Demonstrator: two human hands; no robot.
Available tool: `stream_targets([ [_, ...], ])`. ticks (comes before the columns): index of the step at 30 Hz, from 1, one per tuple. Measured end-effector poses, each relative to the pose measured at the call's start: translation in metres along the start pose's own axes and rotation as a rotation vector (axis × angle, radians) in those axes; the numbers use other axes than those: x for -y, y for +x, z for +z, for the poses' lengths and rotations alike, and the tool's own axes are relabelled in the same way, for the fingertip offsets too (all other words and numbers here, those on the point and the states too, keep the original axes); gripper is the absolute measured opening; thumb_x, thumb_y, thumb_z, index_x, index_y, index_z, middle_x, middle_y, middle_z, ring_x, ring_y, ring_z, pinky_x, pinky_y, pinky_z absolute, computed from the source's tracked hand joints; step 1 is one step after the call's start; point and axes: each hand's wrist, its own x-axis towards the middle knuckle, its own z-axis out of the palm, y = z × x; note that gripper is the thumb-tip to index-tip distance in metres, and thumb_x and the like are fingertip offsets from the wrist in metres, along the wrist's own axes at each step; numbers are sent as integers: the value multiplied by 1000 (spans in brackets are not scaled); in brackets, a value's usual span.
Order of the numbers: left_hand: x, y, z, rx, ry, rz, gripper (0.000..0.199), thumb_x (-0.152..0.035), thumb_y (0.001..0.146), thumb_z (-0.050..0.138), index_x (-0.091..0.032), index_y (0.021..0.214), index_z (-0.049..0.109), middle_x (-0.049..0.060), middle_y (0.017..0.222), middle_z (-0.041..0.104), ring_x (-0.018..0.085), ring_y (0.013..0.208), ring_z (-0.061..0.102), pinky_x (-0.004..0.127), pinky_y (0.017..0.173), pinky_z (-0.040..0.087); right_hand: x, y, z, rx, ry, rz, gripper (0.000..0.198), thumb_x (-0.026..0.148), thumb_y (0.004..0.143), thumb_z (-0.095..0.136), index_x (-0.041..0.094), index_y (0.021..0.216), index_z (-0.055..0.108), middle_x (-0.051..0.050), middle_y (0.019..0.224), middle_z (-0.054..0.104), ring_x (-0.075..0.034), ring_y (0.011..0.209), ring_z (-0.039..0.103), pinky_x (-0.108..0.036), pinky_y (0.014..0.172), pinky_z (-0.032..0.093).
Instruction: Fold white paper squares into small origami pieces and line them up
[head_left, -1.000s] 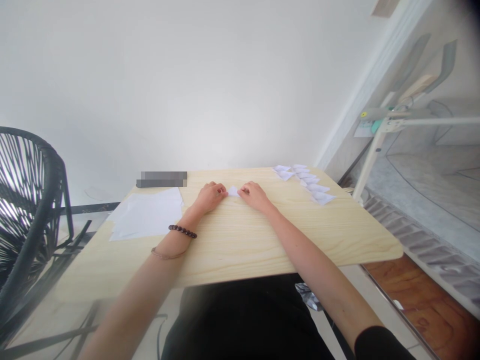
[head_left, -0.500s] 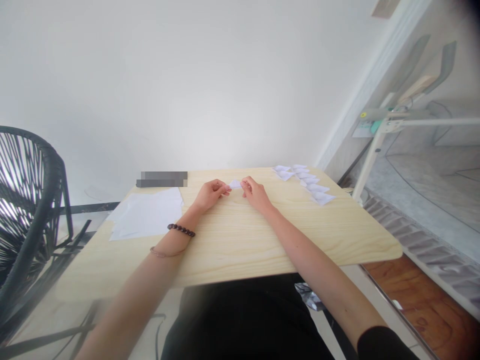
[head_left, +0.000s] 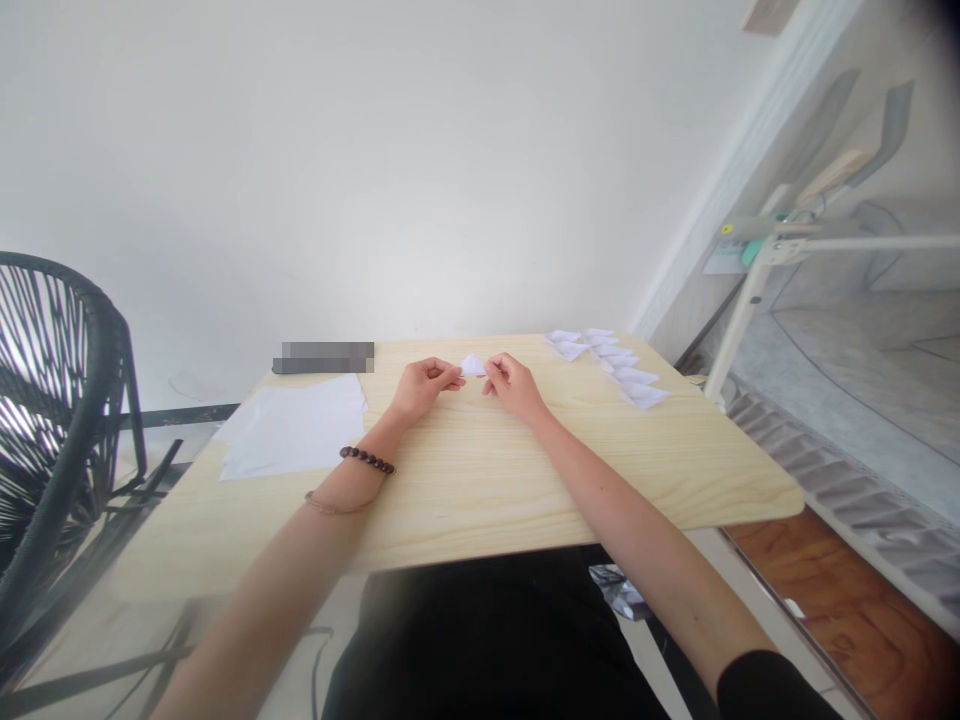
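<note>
Between my two hands, above the middle of the wooden table (head_left: 465, 480), is a small piece of folded white paper (head_left: 472, 365) with a pointed top. My left hand (head_left: 431, 387) pinches its left end between thumb and fingers. At the right end, my right hand (head_left: 511, 386) grips it in the same way, fingers curled. The fingertips hide both ends of the paper. To the right, several folded white paper boats (head_left: 640, 392) sit in rows near the table's back right corner.
A stack of white paper sheets (head_left: 296, 430) lies at the left of the table, with a dark, blurred-out object (head_left: 322, 358) behind it. A black woven chair (head_left: 82, 400) stands at the left. A white-framed machine (head_left: 750, 290) is at the right, beyond the table.
The folded paper now shows more of its pointed face between my hands. My left hand has shifted very slightly to the right; the papers on the table stay where they were.
</note>
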Motion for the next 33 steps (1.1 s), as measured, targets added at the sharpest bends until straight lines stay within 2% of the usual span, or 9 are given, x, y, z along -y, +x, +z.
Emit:
stream_targets([
  [7,0,-2,-1,-20,-65,-9,35,-34,66,66,-11,88,53,8,75,67,18,72,65,36,76,49,1,0,4,-24,35,-5,21,38,83,40,19,80,49,-1,67,65,-11,59,60,-24,61,46],
  [13,4,-3,-3,55,-45,-47,48,-35,66,66,-11,105,51,8,75,68,19,73,64,37,76,49,4,-1,5,42,70,-26,20,37,82,41,19,80,49,-1,66,65,-12,61,61,-25,62,47],
  [20,8,1,-4,81,-98,-95,39,-33,61,70,-10,91,62,7,81,68,18,76,62,34,79,48,5,-1,6,80,44,-54,16,34,81,42,19,78,47,0,65,64,-13,62,62,-26,63,47],
  [28,7,1,-2,59,-66,-114,34,-33,59,70,-10,82,62,5,73,67,17,71,62,33,75,49,7,-2,7,101,126,-34,13,32,80,44,20,85,42,1,74,62,-12,61,63,-25,61,49],
  [33,6,0,-1,55,-57,-117,33,-34,59,70,-11,81,62,5,71,67,16,68,62,32,73,49,5,-1,6,105,151,-32,19,31,79,45,20,94,42,0,72,63,-12,61,63,-26,61,50],
])
